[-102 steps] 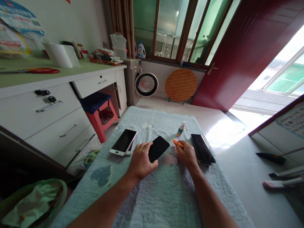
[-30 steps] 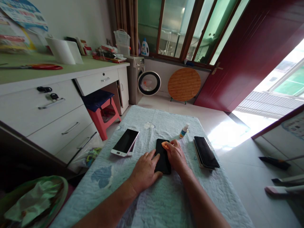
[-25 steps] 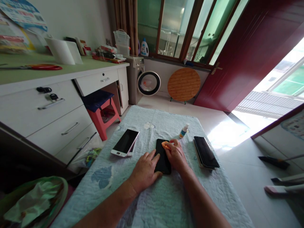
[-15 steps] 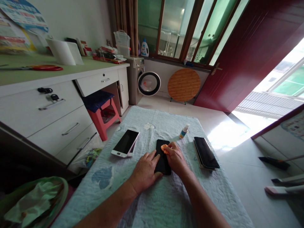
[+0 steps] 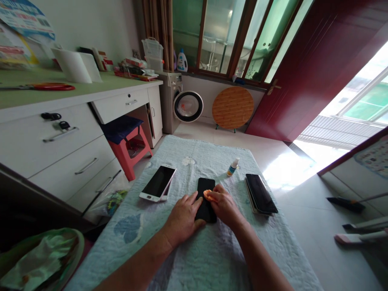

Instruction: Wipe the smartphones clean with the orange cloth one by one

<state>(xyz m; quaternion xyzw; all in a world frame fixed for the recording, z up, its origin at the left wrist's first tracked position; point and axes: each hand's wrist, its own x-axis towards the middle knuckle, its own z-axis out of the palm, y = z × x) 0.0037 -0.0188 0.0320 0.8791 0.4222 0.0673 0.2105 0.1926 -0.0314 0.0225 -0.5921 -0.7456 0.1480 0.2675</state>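
Pale-green quilting (image 5: 194, 149) covers the counter (image 5: 212, 258); at its middle lies the black phone (image 5: 207, 211), the left hand (image 5: 182, 220) open and flat with fingertips (image 5: 194, 199) on its nine o'clock edge, the right hand (image 5: 226, 208) pinched shut on a small orange cloth (image 5: 207, 195) on the screen. If the left hand's pressure slackens the phone could skid on the soft quilting, and a wide stroke could knock the stacked phones (image 5: 260, 194) at three o'clock or topple the spray bottle (image 5: 232, 167) at one o'clock.
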